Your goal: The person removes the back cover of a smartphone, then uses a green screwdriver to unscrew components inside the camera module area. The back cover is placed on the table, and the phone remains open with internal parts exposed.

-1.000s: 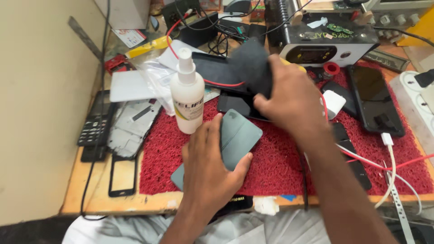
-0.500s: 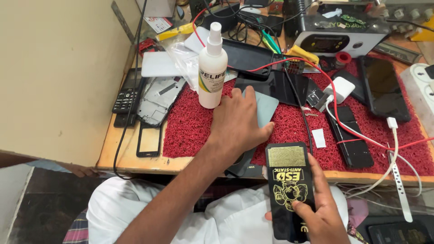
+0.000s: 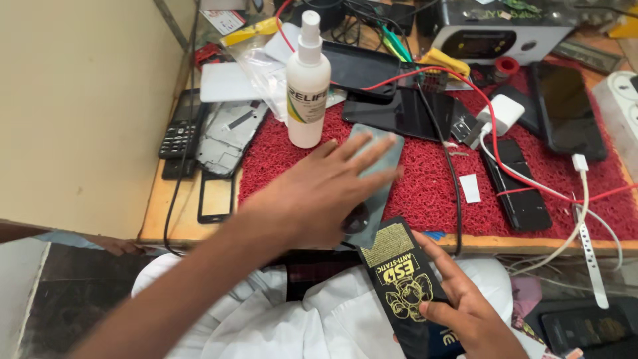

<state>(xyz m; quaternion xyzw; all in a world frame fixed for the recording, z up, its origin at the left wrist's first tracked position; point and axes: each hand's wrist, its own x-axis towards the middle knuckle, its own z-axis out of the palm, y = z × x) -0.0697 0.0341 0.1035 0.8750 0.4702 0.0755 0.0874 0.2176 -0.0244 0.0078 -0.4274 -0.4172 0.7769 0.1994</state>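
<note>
Since the earlier frame little has been moved: the grey-green phone (image 3: 372,179) is still pressed flat on the red mat (image 3: 425,193) under the spread left hand (image 3: 319,193), while the black-and-gold pouch (image 3: 402,279) is clamped in the right hand (image 3: 465,312) nearer.

Bright, even light; soft shadows; left hand (image 3: 319,193) motion-blurred

A wooden table (image 3: 199,229) stands against a plain cream wall (image 3: 80,113) on the left. A red textured mat (image 3: 425,193) covers most of its top. Below the table edge, a dark floor (image 3: 73,292) shows. The light is soft and even.
</note>
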